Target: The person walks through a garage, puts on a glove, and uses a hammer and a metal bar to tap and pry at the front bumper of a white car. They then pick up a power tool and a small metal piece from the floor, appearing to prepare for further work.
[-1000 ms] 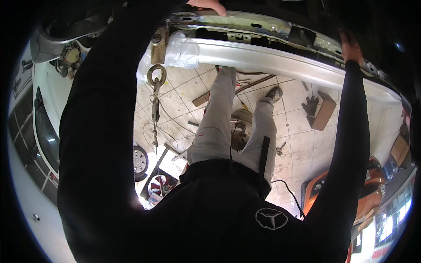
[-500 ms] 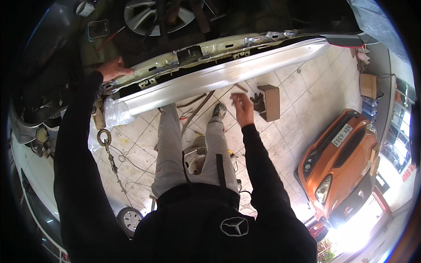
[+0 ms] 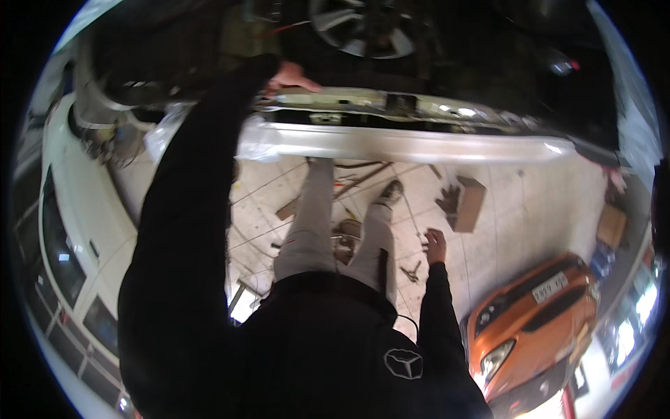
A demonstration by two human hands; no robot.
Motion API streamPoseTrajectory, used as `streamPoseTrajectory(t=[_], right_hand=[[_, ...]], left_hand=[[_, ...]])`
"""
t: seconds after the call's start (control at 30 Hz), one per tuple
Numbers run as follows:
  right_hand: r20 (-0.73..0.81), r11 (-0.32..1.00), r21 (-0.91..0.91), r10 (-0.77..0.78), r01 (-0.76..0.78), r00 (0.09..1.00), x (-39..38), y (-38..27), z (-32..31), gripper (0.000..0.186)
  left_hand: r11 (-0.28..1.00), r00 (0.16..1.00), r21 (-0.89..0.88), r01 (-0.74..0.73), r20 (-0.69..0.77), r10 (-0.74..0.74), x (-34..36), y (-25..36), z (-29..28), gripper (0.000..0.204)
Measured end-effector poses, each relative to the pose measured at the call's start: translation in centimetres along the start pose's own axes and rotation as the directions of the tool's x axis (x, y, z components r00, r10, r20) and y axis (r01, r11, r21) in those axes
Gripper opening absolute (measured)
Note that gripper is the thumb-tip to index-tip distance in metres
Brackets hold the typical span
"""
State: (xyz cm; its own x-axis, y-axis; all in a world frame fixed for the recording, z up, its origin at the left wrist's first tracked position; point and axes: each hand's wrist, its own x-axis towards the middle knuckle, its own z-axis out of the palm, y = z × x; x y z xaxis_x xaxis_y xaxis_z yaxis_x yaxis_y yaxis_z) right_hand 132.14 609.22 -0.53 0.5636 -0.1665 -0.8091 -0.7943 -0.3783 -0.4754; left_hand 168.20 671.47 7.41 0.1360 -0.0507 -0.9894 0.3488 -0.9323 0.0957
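Note:
My left hand [image 3: 289, 77] rests at the left end of the bare inner sill [image 3: 363, 100] of a car body, its fingers stretched along the edge. Just nearer than that edge runs a long silver sill panel [image 3: 419, 144], with clear plastic film [image 3: 259, 140] round its left end. My right hand [image 3: 435, 246] hangs low over the tiled floor, right of my legs and apart from the panel. Its fingers look loosely bent and apart, somewhat blurred, with nothing visible in them. A dark pliers-like tool [image 3: 412, 272] lies on the floor close by.
Inside the car body lie an alloy wheel [image 3: 363, 28] and a thin red tool [image 3: 283, 29]. A brown box [image 3: 469, 204] with a dark glove [image 3: 448, 199] stands on the floor. An orange car [image 3: 537, 318] is at right, a white car [image 3: 87, 223] at left.
The view has turned, so the panel and car body now sit further right and more level. My right hand has dropped away from the panel toward my side. My left hand stays on the sill.

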Motion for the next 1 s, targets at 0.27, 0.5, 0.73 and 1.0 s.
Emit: streamPoseTrajectory(t=[0.27, 0.5, 0.73, 1.0], right_hand=[[0.052, 0.993, -0.043, 0.110, -0.107, 0.993, -0.7, 1.0, 0.7, 0.030], [0.059, 1.000, -0.009, 0.022, -0.021, 0.998, 0.5, -3.3, 0.6, 0.029], [0.069, 0.999, 0.046, 0.010, -0.014, 0.998, 0.7, -3.3, 0.9, 0.031], [0.085, 0.994, -0.066, -0.081, 0.087, 0.993, 1.7, -5.3, 1.3, 0.031]], left_hand=[[0.994, 0.990, 0.104, -0.035, -0.129, 0.049, -2.2, 0.1, 1.1, 0.105], [0.953, 0.940, 0.149, -0.263, -0.184, 0.288, -1.3, -0.4, 1.6, 0.104], [0.990, 0.968, 0.044, -0.132, -0.209, 0.139, 0.3, -1.3, 0.9, 0.084], [0.943, 0.654, 0.102, -0.317, -0.697, 0.295, -5.7, -13.6, 2.0, 0.053]])
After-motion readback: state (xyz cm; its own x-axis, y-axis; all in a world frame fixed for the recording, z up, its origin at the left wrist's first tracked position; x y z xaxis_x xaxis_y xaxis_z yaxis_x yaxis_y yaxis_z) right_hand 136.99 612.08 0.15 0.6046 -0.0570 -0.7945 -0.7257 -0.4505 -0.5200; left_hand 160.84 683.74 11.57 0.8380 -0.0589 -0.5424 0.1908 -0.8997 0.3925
